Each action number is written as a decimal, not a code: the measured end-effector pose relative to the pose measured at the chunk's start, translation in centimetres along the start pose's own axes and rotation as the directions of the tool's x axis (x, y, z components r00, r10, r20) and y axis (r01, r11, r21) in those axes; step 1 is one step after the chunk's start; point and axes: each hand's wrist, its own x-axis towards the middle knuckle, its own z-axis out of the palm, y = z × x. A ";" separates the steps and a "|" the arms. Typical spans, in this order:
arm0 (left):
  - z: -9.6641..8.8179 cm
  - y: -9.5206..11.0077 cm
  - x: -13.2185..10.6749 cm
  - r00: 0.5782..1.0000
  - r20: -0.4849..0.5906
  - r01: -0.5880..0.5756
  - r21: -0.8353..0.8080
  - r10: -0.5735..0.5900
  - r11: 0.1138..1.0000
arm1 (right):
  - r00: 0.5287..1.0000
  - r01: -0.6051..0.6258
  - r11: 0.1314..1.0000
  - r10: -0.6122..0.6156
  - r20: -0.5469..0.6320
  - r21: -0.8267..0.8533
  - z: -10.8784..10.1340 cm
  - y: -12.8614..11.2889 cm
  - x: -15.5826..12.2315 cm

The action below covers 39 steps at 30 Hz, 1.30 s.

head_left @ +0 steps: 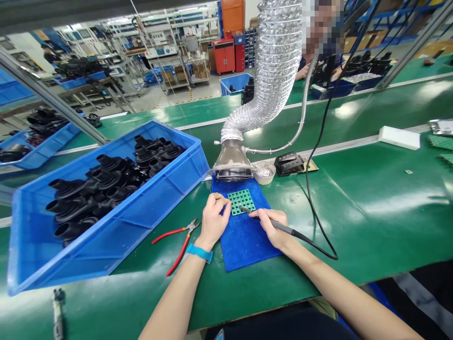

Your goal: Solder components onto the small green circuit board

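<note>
A green circuit board (241, 202) with rows of dark round spots lies on a blue cloth (247, 241). My right hand (272, 224) is closed around a soldering iron (281, 226), and its tip touches or hovers just over the middle of the board. At the board's left edge, my left hand (215, 217) is pinched shut. What sits between its fingertips is too small to make out. Red-handled cutters (182, 238) lie open on the green bench to the left of the cloth.
A fume hood (233, 160) on a silver duct (278, 56) hangs just behind the board. Beside it stand a small cup (264, 173) and a black holder (290, 163). A blue crate (141, 236) of black parts fills the left. The iron's cable (311, 189) loops at right.
</note>
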 end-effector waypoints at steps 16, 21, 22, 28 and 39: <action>0.0 0.2 0.0 1.000 -0.011 -0.025 -0.004 0.025 1.000 | 0.998 -0.057 0.997 0.058 -0.015 0.045 -0.1 -0.1 0.2; -0.2 0.5 0.1 0.997 -0.054 -0.056 0.005 0.057 0.998 | 0.998 -0.064 0.995 0.065 -0.015 0.080 -0.2 -0.4 0.2; -0.2 0.6 0.1 0.996 -0.067 -0.061 0.011 0.062 0.998 | 0.998 -0.054 0.995 0.057 -0.031 0.086 -0.3 -0.5 0.2; -0.7 1.0 0.3 0.964 -0.207 -0.147 0.115 0.168 0.983 | 0.961 -0.038 0.998 0.052 -0.270 0.058 -1.0 0.2 0.3; -2.3 -0.9 0.1 0.890 -0.256 -0.273 0.365 0.378 0.890 | 0.889 -0.119 0.989 0.145 -0.434 0.089 -3.0 0.9 4.3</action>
